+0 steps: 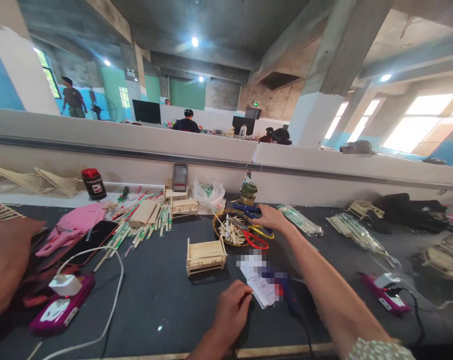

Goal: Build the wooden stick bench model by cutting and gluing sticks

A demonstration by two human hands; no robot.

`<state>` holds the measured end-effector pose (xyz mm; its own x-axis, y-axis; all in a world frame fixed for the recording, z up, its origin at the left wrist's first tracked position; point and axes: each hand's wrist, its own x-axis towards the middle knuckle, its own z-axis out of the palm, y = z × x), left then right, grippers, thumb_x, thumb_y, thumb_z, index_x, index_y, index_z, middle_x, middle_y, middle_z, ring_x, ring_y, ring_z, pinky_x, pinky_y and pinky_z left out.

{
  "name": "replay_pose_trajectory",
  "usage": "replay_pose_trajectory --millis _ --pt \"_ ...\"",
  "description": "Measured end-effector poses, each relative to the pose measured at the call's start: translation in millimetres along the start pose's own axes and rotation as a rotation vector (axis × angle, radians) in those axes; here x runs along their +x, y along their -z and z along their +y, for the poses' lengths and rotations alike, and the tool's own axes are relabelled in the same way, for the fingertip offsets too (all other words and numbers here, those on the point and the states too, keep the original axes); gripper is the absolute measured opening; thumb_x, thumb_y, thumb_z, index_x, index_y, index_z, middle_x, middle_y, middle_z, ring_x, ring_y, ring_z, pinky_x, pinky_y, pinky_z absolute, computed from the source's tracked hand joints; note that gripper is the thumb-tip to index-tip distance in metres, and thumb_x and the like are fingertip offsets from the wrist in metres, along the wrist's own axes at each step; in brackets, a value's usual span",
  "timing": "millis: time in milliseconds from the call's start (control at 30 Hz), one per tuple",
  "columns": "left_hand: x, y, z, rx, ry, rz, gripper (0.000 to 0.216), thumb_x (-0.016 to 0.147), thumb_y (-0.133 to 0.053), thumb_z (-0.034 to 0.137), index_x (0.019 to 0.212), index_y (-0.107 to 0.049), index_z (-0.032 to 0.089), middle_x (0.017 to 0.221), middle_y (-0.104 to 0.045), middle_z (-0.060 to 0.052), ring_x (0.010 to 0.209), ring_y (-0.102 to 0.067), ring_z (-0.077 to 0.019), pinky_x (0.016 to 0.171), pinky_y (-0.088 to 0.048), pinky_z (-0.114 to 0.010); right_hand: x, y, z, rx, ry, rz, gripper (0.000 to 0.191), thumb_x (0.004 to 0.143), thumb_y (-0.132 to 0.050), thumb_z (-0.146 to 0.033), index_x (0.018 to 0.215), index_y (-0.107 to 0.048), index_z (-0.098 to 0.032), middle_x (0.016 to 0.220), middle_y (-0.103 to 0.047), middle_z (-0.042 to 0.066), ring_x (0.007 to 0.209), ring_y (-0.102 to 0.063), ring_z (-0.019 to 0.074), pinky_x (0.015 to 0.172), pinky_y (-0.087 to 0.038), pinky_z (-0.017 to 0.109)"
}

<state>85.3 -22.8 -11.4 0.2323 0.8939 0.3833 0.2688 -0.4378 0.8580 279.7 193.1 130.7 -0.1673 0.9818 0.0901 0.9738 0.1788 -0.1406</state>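
My left hand is low over the dark table, its fingers pinched together; what they hold, if anything, is too small to make out. Stretched forward, my right hand has its fingers closed on dark blue-handled scissors at the rim of a round basket. Short pale sticks fill the basket, and scissors with red and yellow handles lie across it. A small stick-built model bed stands left of the basket. Printed paper lies near my left hand, beside a partly blurred blue tool.
Another person's hand is at the far left. Purple power strips sit on both sides, one with a white cable. Bundled sticks, a phone, a jar and bagged sticks lie about. A low partition runs behind.
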Motion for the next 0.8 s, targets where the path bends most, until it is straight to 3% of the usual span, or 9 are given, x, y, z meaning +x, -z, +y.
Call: replay_pose_trajectory --millis 67,167,267,333,433,500,600,800 --pt "0 -1 3 0.07 -0.064 0.026 0.018 0.092 -0.049 0.018 0.094 -0.067 0.022 0.086 -0.065 -0.006 0.079 -0.062 -0.0151 0.07 -0.047 -0.024 -6 9 -4 0.236 0.034 0.085 0.053 0.071 -0.067 -0.049 0.113 -0.063 -0.016 0.109 -0.069 0.013 0.098 -0.064 0.029 0.081 -0.047 0.035" --pt "0 -4 5 0.232 -0.164 0.01 0.021 0.095 -0.045 0.017 0.101 -0.065 0.02 0.088 -0.064 -0.006 0.08 -0.062 -0.0144 0.071 -0.046 -0.022 -23 14 -17 0.772 0.091 0.167 0.048 0.069 -0.068 -0.049 0.104 -0.065 -0.015 0.096 -0.07 0.008 0.087 -0.064 0.0224 0.075 -0.049 0.031" --pt "-1 -8 3 0.35 -0.194 0.047 0.022 0.096 -0.044 0.017 0.103 -0.064 0.021 0.089 -0.064 -0.006 0.079 -0.061 -0.0137 0.071 -0.046 -0.022 -53 9 -34 1.39 0.101 -0.001 0.044 0.069 -0.066 -0.049 0.097 -0.062 -0.015 0.083 -0.066 0.004 0.067 -0.059 0.0157 0.058 -0.048 0.026" --pt "-1 -9 2 0.377 -0.163 0.098 0.022 0.096 -0.043 0.018 0.104 -0.063 0.021 0.091 -0.064 -0.005 0.082 -0.061 -0.0137 0.074 -0.046 -0.022 -77 -3 -45 1.559 0.124 -0.091 0.036 0.07 -0.066 -0.042 0.095 -0.061 -0.015 0.082 -0.064 0.003 0.062 -0.056 0.0122 0.055 -0.047 0.023" --pt "-1 -9 2 0.406 -0.138 0.137 0.022 0.097 -0.042 0.019 0.105 -0.063 0.022 0.094 -0.064 -0.005 0.084 -0.061 -0.0143 0.076 -0.047 -0.024 -116 -33 -58 1.446 0.166 -0.006 0.038 0.067 -0.059 -0.027 0.104 -0.058 -0.017 0.089 -0.064 0.003 0.068 -0.057 0.0141 0.058 -0.049 0.025" --pt "-1 -8 4 0.402 -0.147 0.169 0.021 0.097 -0.041 0.02 0.103 -0.062 0.021 0.096 -0.063 -0.005 0.087 -0.061 -0.0152 0.078 -0.047 -0.025 -140 -59 -64 1.228 0.204 0.206 0.043 0.066 -0.055 -0.022 0.109 -0.056 -0.016 0.095 -0.064 0.006 0.081 -0.061 0.0193 0.074 -0.053 0.033" --pt "0 -5 7 0.36 -0.138 0.22 0.02 0.096 -0.04 0.019 0.099 -0.06 0.02 0.098 -0.061 -0.006 0.089 -0.059 -0.0165 0.08 -0.047 -0.028 -171 -97 -69 0.946 0.283 0.517 0.059 0.066 -0.055 -0.018 0.124 -0.049 -0.014 0.12 -0.058 0.014 0.113 -0.055 0.0274 0.098 -0.046 0.045" --pt "6 1 3 0.212 -0.15 0.333 0.017 0.092 -0.043 0.017 0.092 -0.06 0.019 0.089 -0.061 -0.005 0.084 -0.059 -0.0172 0.077 -0.048 -0.029 -196 -142 -80 0.759 0.316 0.761 0.059 0.074 -0.055 -0.017 0.131 -0.041 -0.017 0.117 -0.056 0.014 0.112 -0.055 0.0273 0.096 -0.05 0.047"
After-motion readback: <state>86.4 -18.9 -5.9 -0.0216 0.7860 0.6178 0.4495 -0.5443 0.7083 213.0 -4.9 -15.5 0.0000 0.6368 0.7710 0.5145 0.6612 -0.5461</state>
